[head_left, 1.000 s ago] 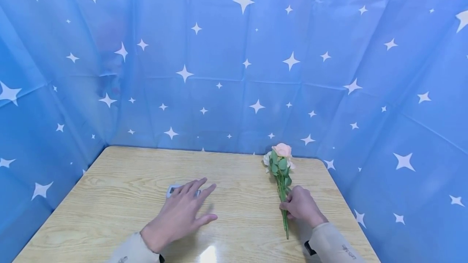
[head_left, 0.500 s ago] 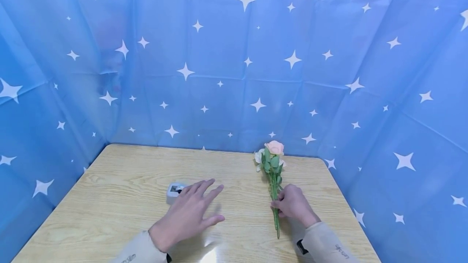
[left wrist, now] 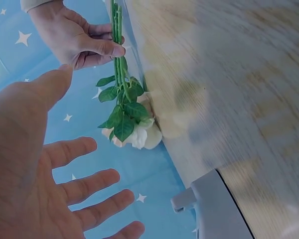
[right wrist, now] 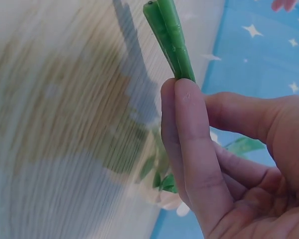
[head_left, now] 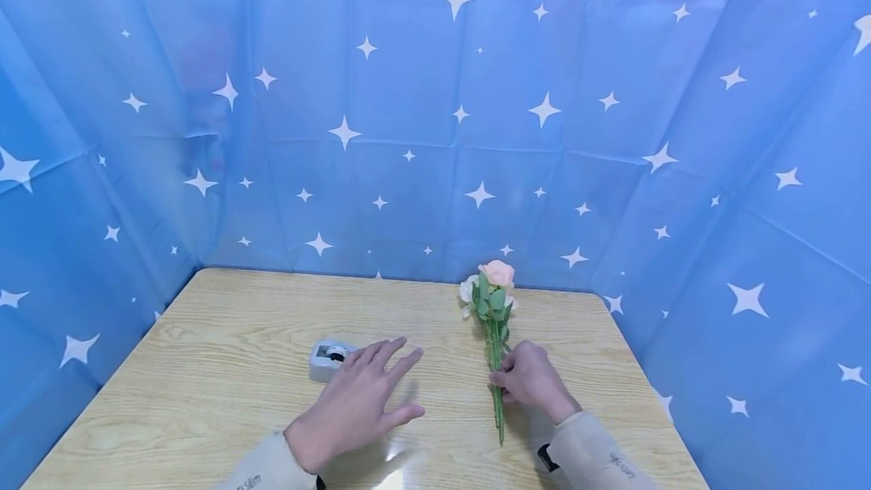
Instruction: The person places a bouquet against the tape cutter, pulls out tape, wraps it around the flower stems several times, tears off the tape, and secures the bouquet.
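Overall, a blue curtain (head_left: 408, 82) with a print of white four-pointed stars encloses the work area at the back and both sides. Below it lies the surface (head_left: 224, 399), a light wood-grain top with rounded far corners. Two light-coloured sleeves (head_left: 585, 448) extend over its near portion.

The artificial flower bouquet (head_left: 495, 358) is located right of centre, blooms directed toward the far edge and cut stem ends toward the near edge. Contact between blooms and surface cannot be determined.

Hands, status: the right hand (head_left: 534, 376) pinches the green stems in their lower part, between thumb and fingers, with the stem ends projecting beyond the grip. The left hand (head_left: 357, 403) is wide, fingers extended and thumb spread, well apart from the bouquet.

The grey tape dispenser (head_left: 325, 372) sits on the surface just beyond the left hand, which partly covers it in the head view. A pink rose (head_left: 498, 272) tops the bouquet, with a white bloom (head_left: 467, 292) beside it. Smallest item: the tape roll (head_left: 336, 351), seated inside the dispenser.
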Motion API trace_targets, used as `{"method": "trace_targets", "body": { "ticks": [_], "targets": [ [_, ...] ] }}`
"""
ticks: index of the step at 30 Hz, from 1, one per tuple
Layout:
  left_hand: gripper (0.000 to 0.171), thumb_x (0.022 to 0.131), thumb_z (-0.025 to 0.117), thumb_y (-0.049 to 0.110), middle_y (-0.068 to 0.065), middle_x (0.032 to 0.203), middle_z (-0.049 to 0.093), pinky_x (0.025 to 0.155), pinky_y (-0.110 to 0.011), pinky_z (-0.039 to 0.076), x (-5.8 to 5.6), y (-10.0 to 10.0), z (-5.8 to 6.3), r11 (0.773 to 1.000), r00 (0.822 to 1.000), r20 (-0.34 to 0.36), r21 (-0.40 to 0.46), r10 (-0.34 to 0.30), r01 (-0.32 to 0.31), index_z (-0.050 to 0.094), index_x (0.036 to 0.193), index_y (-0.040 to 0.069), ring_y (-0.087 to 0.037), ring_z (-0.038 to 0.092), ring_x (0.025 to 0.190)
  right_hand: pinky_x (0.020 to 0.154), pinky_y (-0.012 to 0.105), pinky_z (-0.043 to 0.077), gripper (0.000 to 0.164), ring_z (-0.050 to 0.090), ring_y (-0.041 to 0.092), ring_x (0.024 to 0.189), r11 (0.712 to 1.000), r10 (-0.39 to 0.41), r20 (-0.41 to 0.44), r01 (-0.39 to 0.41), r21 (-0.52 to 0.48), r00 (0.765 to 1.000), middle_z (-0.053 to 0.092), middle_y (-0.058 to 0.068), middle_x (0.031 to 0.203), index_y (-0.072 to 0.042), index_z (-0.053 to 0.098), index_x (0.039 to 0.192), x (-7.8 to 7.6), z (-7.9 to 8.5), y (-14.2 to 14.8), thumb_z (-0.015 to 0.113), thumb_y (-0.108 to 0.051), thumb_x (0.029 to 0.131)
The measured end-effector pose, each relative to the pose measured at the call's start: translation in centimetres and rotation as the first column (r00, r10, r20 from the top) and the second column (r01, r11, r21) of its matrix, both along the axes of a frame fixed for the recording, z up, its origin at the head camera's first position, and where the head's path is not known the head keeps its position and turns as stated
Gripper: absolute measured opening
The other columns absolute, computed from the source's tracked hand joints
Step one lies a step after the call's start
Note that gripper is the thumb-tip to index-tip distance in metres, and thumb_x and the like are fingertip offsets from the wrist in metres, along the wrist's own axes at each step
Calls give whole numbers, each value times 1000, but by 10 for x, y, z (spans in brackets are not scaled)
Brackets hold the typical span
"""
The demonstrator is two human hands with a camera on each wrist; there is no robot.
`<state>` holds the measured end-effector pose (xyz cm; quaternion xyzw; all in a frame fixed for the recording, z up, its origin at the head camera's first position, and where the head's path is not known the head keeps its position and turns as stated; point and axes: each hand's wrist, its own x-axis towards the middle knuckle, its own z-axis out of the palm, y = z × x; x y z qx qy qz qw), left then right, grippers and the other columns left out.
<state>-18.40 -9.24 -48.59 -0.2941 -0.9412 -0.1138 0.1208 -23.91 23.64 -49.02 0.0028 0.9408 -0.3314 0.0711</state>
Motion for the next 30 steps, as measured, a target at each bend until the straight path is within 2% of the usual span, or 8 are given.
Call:
{"method": "trace_targets", "body": {
  "ticks": [5,12,14,20,30],
  "targets": [
    [77,111,66,74,-13,174,61,118,-65,62,0,0,-2,1000,1000,-7,-3,3,-3,57,173,29,-38,66,153,60,31,69,65,79,18,59,1000,15,14,-15,-20,1000,50,-2,55,-17,40,61,0,0,-9,88,-8,104],
    [77,111,64,75,-13,175,60,119,-64,62,0,1,-1,1000,1000,-2,-4,-3,3,57,173,29,-38,66,154,61,32,70,56,82,19,63,998,45,28,-43,-49,999,76,6,71,-15,49,65,1,5,-24,87,-7,105],
    [78,112,61,77,-13,175,60,120,-64,62,0,1,-1,1000,1000,-2,-4,-3,3,57,173,29,-37,65,155,61,31,70,54,82,20,64,997,56,23,-55,-56,998,78,7,73,-14,51,65,1,6,-28,87,-7,105],
    [77,112,59,78,-13,175,60,121,-64,61,0,2,-1,1000,1000,-3,-5,-9,9,57,173,30,-37,65,155,61,32,71,29,82,20,63,992,93,11,-92,-84,996,79,7,74,-4,79,77,0,5,-37,87,-7,105],
    [77,113,60,75,-14,176,59,121,-67,60,0,5,-4,1000,1000,12,0,-22,22,57,173,27,-38,64,156,62,32,72,26,84,22,65,984,128,27,-123,-131,991,82,8,77,-1,83,81,-3,6,-54,87,-7,105]
  ]
}}
